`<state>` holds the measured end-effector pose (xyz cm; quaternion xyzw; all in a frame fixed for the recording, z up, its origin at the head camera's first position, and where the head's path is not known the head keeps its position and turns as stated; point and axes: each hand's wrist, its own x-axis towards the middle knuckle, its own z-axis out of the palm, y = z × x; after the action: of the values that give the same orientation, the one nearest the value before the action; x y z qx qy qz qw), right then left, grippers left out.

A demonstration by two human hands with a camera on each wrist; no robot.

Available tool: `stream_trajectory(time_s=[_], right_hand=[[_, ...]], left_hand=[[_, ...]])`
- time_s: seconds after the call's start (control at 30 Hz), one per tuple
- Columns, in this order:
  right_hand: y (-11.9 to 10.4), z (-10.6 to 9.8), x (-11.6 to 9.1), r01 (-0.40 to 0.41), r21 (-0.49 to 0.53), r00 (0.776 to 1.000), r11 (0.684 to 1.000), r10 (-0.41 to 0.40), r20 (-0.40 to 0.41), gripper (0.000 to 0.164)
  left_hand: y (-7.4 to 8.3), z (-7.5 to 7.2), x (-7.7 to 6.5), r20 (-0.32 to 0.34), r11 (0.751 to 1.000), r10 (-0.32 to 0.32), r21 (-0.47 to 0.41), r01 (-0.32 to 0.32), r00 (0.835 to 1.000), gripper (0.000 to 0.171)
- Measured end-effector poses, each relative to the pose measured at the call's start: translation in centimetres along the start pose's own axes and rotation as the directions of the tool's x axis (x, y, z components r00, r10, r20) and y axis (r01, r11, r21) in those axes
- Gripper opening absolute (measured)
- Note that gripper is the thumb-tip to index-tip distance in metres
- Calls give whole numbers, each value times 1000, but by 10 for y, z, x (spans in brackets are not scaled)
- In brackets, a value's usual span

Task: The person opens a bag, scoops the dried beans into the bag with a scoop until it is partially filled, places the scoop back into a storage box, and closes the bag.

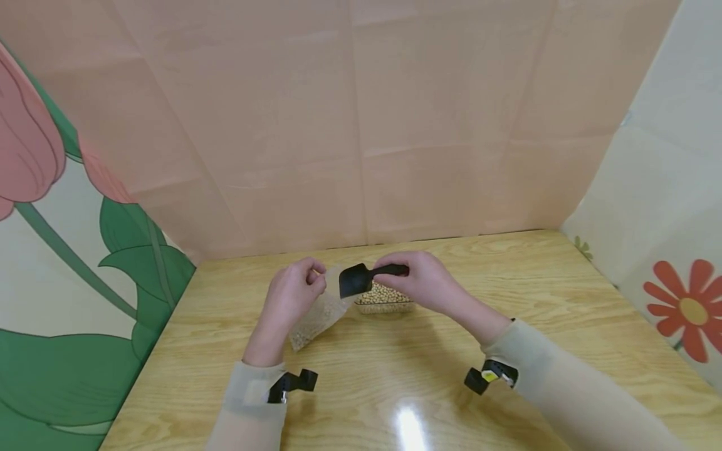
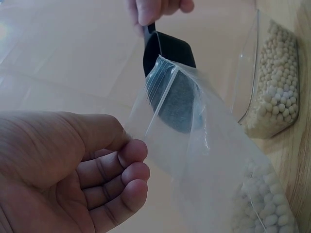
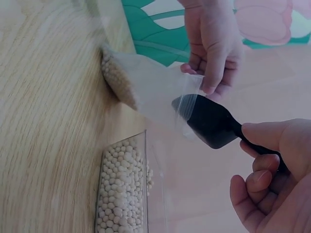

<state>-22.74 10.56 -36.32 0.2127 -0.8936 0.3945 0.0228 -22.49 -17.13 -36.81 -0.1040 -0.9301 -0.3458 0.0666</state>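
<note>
My left hand (image 1: pixel 294 289) pinches the top edge of a clear zip bag (image 2: pixel 214 160) between thumb and fingers. Pale round beans (image 2: pixel 267 199) lie in the bottom of the bag, which touches the table. My right hand (image 1: pixel 420 277) grips the handle of a black scoop (image 1: pixel 355 280). In the right wrist view, the scoop's front end is inside the bag's mouth, and its bowl (image 3: pixel 211 121) tilts toward the bag. A clear box (image 1: pixel 385 307) filled with similar beans (image 3: pixel 121 189) stands on the table, below and behind the scoop in the head view.
The wood-grain table (image 1: pixel 361 388) runs back to a pink covered wall (image 1: pixel 361 125). A flower-patterned panel (image 1: pixel 68 263) borders it on the left, another with a red flower (image 1: pixel 690 310) on the right. Each sleeve carries a small black wrist camera (image 1: pixel 293 383).
</note>
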Motion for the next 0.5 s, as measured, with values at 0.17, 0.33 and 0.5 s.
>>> stream_trajectory(time_s=[0.17, 0.33, 0.5], right_hand=[[3, -2, -2, -19, 54, 1000, 998, 19, -2, 28], [8, -4, -3, -30, 84, 999, 996, 31, -12, 33], [12, -4, -5, -57, 112, 998, 992, 60, -22, 34]], left_hand=[[-1, 1, 1, 5, 1000, 3, 4, -3, 1000, 18], [-1, 0, 1, 7, 1000, 6, 0, -6, 1000, 18], [0, 0, 0, 8, 1000, 3, 3, -3, 1000, 17]])
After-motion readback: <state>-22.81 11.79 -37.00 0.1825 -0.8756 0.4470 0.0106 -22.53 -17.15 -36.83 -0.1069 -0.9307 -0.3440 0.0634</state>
